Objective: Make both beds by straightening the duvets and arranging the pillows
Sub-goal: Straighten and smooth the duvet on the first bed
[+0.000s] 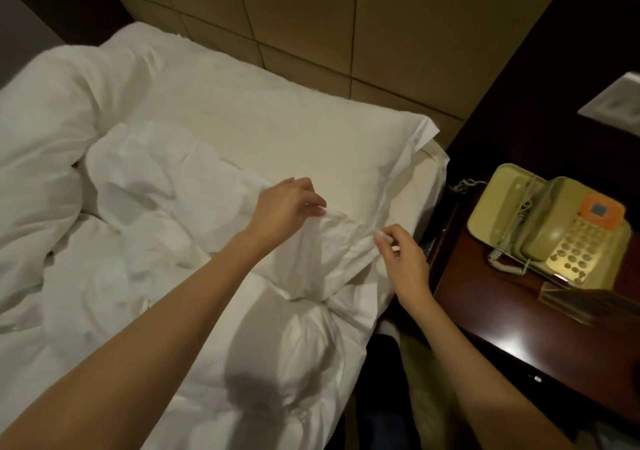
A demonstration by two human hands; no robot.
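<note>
Both hands are working the duvet [180,242] lying rumpled across the bed below the pillow [294,131], left hand [284,207] and right hand [401,259] each pinching its top edge in curled fingers, and they should be pulling evenly, keeping the hem taut.

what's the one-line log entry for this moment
step: straightening duvet | left hand: pinches duvet top edge | right hand: pinches same edge | pillow: flat at headboard | phone: on nightstand
</note>
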